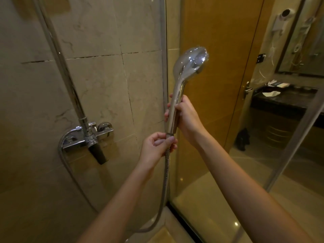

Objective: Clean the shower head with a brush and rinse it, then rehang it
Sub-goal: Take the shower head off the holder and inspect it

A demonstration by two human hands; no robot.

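The shower head [190, 62] is held up in mid-air in front of the glass panel's edge [163, 71], well apart from the mixer tap [87, 136] on the tiled wall [98, 81]. Its long axis runs nearly upright, leaning a little to the right at the top: the round head is uppermost and the handle end points down. The domed chrome back faces the camera, and the spray face is turned away to the right, with only its rim showing.

The right hand [186, 118] is wrapped round the handle's lower half, fingers curled behind it with their tips showing on the left side, thumb lying up along the front. That forearm reaches in from the lower right, with the wrist bent upward. Just below, the left hand [157, 144] pinches the fitting where the hose [165, 174] joins the handle, thumb and curled fingers closed on it, knuckles to the left. Its forearm rises from the bottom centre.

The metal hose drops from that joint, loops low near the floor and climbs back to the tap. A chrome riser pipe [60, 67] slants up from the tap. Beyond the glass stand a wooden door [219, 67] with a lever handle [247, 89], a dark counter [280, 102] and a wall-mounted hair dryer [284, 16].
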